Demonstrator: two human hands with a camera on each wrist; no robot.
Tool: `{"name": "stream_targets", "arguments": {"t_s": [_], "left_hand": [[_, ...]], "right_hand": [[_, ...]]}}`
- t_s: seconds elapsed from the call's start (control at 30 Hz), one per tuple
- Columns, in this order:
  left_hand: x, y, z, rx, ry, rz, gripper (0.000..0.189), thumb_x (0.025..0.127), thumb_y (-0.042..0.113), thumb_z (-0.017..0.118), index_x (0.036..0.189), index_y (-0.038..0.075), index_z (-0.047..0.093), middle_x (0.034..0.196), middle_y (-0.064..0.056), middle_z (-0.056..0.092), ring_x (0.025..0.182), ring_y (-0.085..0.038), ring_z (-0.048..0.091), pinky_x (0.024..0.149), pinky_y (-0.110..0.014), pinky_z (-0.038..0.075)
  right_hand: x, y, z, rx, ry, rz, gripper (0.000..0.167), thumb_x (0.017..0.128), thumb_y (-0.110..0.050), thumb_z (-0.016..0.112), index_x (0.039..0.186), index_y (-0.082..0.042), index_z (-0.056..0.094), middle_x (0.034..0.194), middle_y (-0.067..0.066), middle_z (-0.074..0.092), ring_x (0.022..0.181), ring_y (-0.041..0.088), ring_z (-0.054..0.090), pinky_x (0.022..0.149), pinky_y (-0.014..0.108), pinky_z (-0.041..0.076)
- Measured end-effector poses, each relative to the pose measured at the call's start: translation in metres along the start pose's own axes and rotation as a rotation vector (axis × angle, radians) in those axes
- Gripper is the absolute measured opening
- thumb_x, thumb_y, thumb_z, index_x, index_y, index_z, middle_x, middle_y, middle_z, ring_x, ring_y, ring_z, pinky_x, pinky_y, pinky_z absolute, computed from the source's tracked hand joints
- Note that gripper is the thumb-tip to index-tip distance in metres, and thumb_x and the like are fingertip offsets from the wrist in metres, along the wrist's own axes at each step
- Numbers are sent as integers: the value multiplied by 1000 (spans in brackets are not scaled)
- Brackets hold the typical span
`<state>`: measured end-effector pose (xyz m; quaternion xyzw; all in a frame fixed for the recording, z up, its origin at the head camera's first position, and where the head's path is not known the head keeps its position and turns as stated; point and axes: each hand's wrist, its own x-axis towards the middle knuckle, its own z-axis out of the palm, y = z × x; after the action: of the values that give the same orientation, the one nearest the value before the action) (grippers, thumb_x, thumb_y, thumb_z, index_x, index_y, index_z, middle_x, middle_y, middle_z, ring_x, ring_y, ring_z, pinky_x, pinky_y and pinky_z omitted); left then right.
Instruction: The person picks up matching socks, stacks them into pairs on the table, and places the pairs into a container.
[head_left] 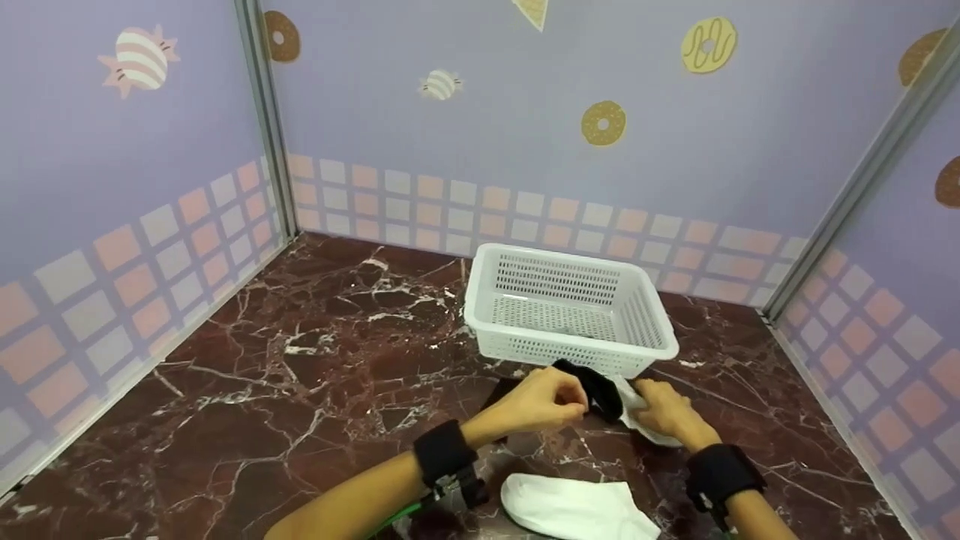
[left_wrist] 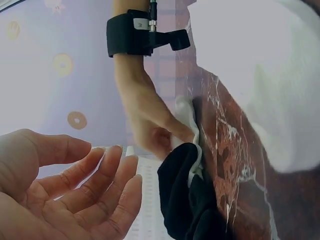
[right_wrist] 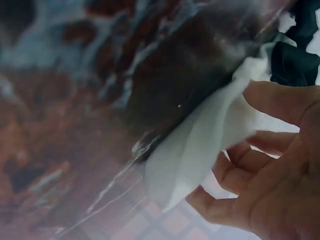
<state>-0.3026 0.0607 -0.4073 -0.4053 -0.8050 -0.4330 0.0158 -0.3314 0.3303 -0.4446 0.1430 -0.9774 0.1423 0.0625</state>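
My right hand (head_left: 667, 411) pinches a white sock (right_wrist: 200, 137) between thumb and fingers, just in front of the basket. A black sock (head_left: 596, 388) overlaps the white one's end; in the left wrist view the black cloth (left_wrist: 180, 185) hangs right beside the right hand's fingertips. My left hand (head_left: 541, 399) is close to the left of the black sock, its fingers loosely bent with nothing between thumb and fingertips. Nearer to me, another white sock (head_left: 577, 506) lies flat on the table.
A white perforated plastic basket (head_left: 574, 336) stands behind the hands on the dark red marbled table (head_left: 322, 390). Purple panels with a checkered band (head_left: 427, 199) close off the back and both sides. Both wrists wear black straps (head_left: 446, 452) with small cameras.
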Motion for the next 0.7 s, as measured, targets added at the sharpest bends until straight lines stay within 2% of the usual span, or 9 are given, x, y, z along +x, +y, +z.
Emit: {"name": "stream_targets", "arguments": {"t_s": [0.07, 0.13, 0.27, 0.33, 0.47, 0.57, 0.7], "left_hand": [[4, 0, 4, -8, -11, -3, 9, 80, 7, 66, 86, 5, 73, 73, 8, 67, 64, 2, 56, 64, -13, 46], [6, -1, 7, -14, -15, -17, 9, 79, 6, 66, 85, 4, 73, 73, 8, 67, 64, 2, 57, 64, -13, 46], [7, -3, 10, -42, -17, -61, 7, 82, 4, 65, 84, 4, 71, 73, 5, 69, 60, 2, 58, 60, -14, 48], [7, -4, 11, -57, -15, -85, 6, 84, 4, 65, 84, 4, 71, 71, 4, 69, 57, 0, 59, 57, -15, 49], [10, -9, 14, -112, 5, -145, 8, 88, 5, 63, 87, 1, 70, 71, -2, 70, 59, -17, 66, 53, -20, 52], [11, -13, 16, -226, 30, -196, 11, 92, 4, 60, 91, -1, 69, 74, -9, 70, 66, -31, 68, 52, -30, 55], [13, -19, 22, -501, 25, -261, 16, 97, 8, 56, 99, -1, 69, 80, -13, 69, 67, -33, 68, 57, -41, 57]], "right_hand": [[-5, 3, -7, 49, 32, 22, 15, 74, -5, 70, 75, -9, 56, 69, 2, 53, 65, 24, 53, 56, 44, 44], [-11, 5, -13, 91, 92, 3, 18, 74, -3, 70, 69, -10, 55, 63, -2, 49, 58, 20, 48, 52, 37, 41], [-22, -4, -30, 125, 204, -39, 13, 72, 2, 68, 75, -10, 63, 61, -5, 53, 57, 17, 49, 52, 34, 41], [-28, -13, -41, 136, 250, -69, 17, 70, 4, 67, 79, -10, 67, 60, -8, 54, 56, 14, 50, 52, 32, 41], [-43, -35, -63, 144, 340, -176, 21, 70, 6, 69, 81, -12, 68, 58, -14, 47, 52, 6, 42, 48, 25, 36], [-54, -54, -76, 164, 407, -267, 26, 70, 9, 71, 81, -15, 69, 58, -17, 41, 49, 2, 35, 45, 21, 31], [-64, -76, -85, 232, 434, -361, 33, 70, 12, 71, 83, -17, 70, 59, -19, 41, 48, -2, 33, 41, 18, 30]]}}
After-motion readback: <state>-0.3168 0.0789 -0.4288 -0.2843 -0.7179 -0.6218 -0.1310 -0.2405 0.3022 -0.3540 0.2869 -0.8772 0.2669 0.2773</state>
